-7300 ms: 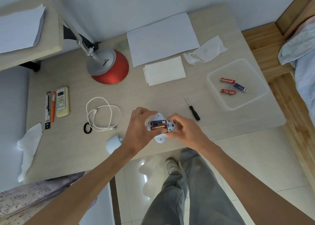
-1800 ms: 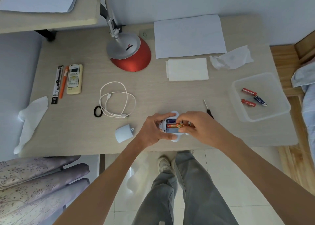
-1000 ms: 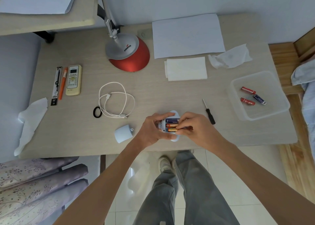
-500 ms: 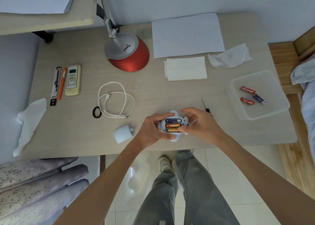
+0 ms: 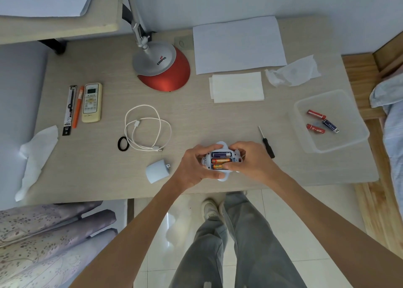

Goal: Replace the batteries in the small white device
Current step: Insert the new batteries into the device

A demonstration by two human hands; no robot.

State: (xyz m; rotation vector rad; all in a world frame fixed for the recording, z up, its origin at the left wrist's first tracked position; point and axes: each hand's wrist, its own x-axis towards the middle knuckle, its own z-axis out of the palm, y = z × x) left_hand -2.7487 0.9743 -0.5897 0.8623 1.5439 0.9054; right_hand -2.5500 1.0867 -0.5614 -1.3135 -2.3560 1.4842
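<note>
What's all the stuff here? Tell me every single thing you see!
small white device: one, white, held above the desk's near edge
batteries in it: three, one dark blue, two orange, open compartment
loose cover: one, white, left of the device
screwdriver: one, black handle, right of the device
tub: one, clear, desk's right end
batteries in tub: three, two red, one dark blue
cable: one, white, coiled mid-desk
hair ring: one, black, beside cable
remote: one, cream, left side
pen: one, orange, beside remote
pen pack: one, black, beside pen
tissues: three, white, left edge, back middle, back right
paper sheet: one, white, back
lamp: one, red and silver, back
left hand: one, grips device's left end
right hand: one, grips its right end
</note>
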